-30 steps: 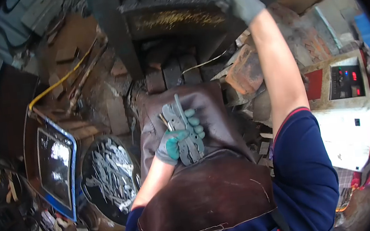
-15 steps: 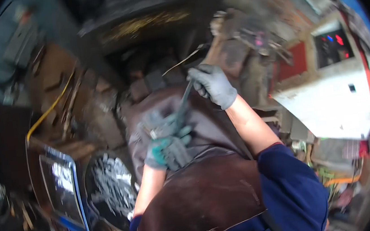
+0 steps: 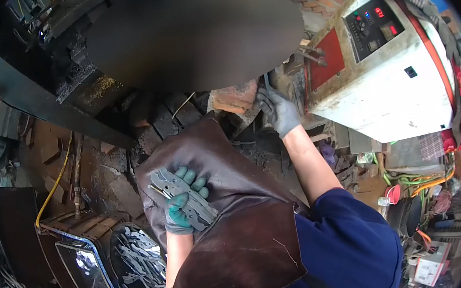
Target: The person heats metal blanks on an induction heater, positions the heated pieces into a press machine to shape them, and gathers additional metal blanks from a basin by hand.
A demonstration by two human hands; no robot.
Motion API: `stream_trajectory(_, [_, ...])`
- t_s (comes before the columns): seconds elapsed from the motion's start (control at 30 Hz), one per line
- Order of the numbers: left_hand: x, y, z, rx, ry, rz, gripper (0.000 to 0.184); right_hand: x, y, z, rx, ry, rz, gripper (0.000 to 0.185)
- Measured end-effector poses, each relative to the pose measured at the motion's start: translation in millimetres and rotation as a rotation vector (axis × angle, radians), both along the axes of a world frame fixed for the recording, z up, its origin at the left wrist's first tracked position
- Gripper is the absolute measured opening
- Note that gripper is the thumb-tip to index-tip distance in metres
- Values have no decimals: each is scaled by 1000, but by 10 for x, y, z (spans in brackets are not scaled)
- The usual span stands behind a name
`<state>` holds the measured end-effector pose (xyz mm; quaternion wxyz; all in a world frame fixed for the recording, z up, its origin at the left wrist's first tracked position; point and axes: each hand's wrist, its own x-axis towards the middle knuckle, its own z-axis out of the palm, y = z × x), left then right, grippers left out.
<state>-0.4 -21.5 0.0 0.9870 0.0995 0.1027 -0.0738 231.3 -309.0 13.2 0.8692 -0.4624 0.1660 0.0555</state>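
Observation:
My left hand [image 3: 177, 212], in a grey and green glove, is closed around a stack of flat, shaped grey metal pieces [image 3: 197, 210] with holes in them. The stack rests over the brown leather apron [image 3: 228, 175] on my lap. My right hand [image 3: 282, 115], in a grey glove, is stretched forward beside a reddish brick [image 3: 235, 97]. Its fingers are closed on a thin grey metal bar [image 3: 266, 78], whose far end is lost at a blurred patch.
At the right stands a white machine cabinet [image 3: 388, 93] with a lit control panel [image 3: 374, 26]. A round container [image 3: 122, 276] of similar metal pieces [image 3: 140, 257] sits at the lower left. A dark steel beam [image 3: 64, 113] crosses the left, near a yellow cable [image 3: 56, 182].
My right hand has moved forward and right, away from my left hand, taking the thin bar along. My left hand still holds the stack. The view has swung and is sharper.

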Motion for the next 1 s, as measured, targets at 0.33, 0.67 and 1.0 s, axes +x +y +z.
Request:
stream_trajectory(0.33, [-17, 30, 75, -5, -22, 8, 74, 554, 551, 254, -165, -9, 155, 24])
stream_trajectory(0.67, [5, 117, 58, -11, -14, -29, 73, 1264, 3205, 1655, 89, -168, 706, 19])
stream_trajectory(1.0, [-97, 142, 78, -101, -122, -43, 61, -1040, 3413, 1678, -49, -693, 1221, 41])
